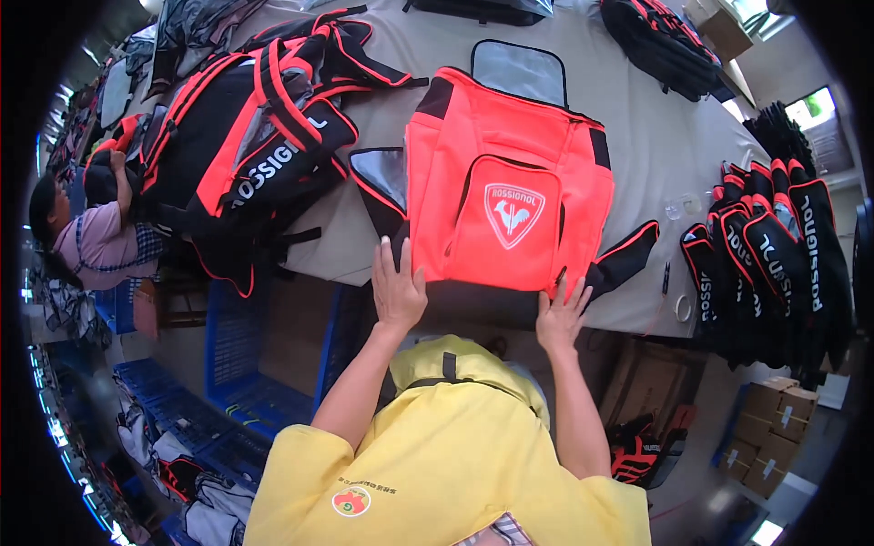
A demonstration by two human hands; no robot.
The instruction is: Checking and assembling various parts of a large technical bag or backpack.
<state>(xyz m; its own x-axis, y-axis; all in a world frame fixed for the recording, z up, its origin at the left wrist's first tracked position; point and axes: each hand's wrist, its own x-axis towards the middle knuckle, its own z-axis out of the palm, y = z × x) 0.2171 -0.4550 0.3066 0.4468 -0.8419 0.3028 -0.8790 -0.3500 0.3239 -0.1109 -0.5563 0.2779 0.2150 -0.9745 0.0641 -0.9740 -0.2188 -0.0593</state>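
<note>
1. Head view: the left hand (pixel 401 284) is open, palm down, with its fingers a bit apart. It touches the bottom left corner of the bright red bag (pixel 508 177).
2. The right hand (pixel 562 314) is open too, with its fingers spread and a little bent. Its fingertips touch the bag's bottom right corner. Neither hand is closed around anything.
3. The red bag lies on the pale desk (pixel 642 173), in front of the person. Its bottom is close to the near edge of the desk.
4. A gray flap (pixel 519 73) sticks out past the bag's top. A black flap (pixel 628 255) pokes out low on the right.
5. Left of the red bag, a big pile of black and red bags (pixel 246 136) is near, so that side is tight.
6. On the right, there is more room. A wide strip of desk shows between the red bag and the small black bags (pixel 765 241) at the right edge.
7. A pen (pixel 665 278) and a white ring (pixel 683 308) lie near those small bags.
</note>
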